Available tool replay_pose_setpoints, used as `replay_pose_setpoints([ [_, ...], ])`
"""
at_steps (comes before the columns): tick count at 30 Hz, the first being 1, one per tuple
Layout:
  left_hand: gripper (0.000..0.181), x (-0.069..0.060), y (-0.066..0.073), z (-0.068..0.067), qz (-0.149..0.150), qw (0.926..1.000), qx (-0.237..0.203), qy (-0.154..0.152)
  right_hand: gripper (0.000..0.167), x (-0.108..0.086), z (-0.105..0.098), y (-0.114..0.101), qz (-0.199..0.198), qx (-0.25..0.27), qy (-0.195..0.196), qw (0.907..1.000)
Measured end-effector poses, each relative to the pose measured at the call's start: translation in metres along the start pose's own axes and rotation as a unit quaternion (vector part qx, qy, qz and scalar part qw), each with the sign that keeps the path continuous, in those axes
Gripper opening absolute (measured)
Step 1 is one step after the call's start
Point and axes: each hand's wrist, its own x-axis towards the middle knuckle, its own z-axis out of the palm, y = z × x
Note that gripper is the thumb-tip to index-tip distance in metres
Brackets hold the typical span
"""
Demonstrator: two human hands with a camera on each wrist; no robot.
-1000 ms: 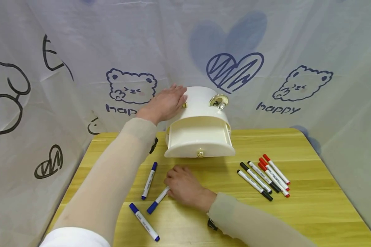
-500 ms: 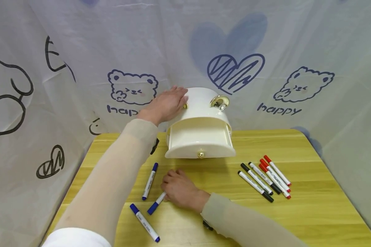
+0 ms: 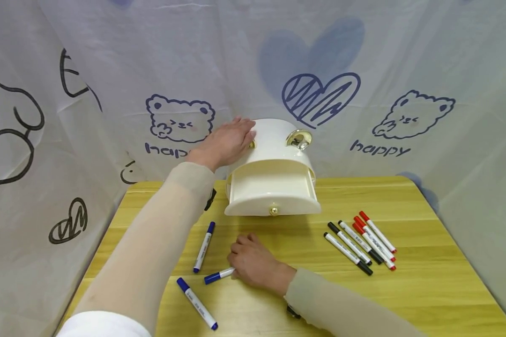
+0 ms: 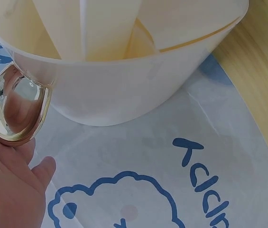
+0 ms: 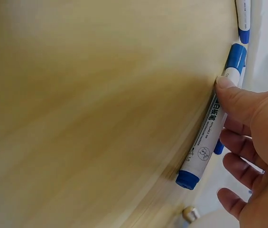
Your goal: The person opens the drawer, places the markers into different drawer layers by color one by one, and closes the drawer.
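A white box (image 3: pixel 274 140) with its drawer (image 3: pixel 274 205) pulled out stands at the table's back. The left hand (image 3: pixel 227 142) lies on the box's upper left, over one gold ring; in the left wrist view the left hand (image 4: pixel 13 185) touches that gold ring (image 4: pixel 20 107) with fingers extended. In front of the drawer, the right hand (image 3: pixel 257 264) holds a blue-capped marker (image 3: pixel 225 273). The right wrist view shows the right hand (image 5: pixel 252 133) pinching this marker (image 5: pixel 212 123) between thumb and fingers.
Two other blue markers (image 3: pixel 204 247) (image 3: pixel 197 303) lie to the left on the wooden table (image 3: pixel 430 290). Several black (image 3: pixel 347 253) and red markers (image 3: pixel 377 231) lie grouped on the right. A patterned cloth (image 3: pixel 253 56) hangs behind the table.
The right hand moved slightly left, then back to the right and a little nearer. The marker in it has turned to lie more sideways. The left hand stays on the box.
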Motion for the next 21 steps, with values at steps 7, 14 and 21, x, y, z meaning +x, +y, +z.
replay_pose_setpoints([
  [7,0.06,0.0,0.001,-0.001,-0.002,1.0,0.005,-0.007,0.026,-0.032,-0.001,0.017,0.009,0.006,0.011,0.9999],
  [14,0.06,0.0,0.001,-0.001,-0.006,1.0,-0.007,-0.003,0.021,-0.056,0.001,0.037,0.013,0.005,0.034,0.9993],
  [21,0.06,0.001,0.0,0.001,-0.003,0.9999,-0.012,0.001,0.016,-0.067,0.004,0.045,0.0,-0.013,0.044,0.999],
])
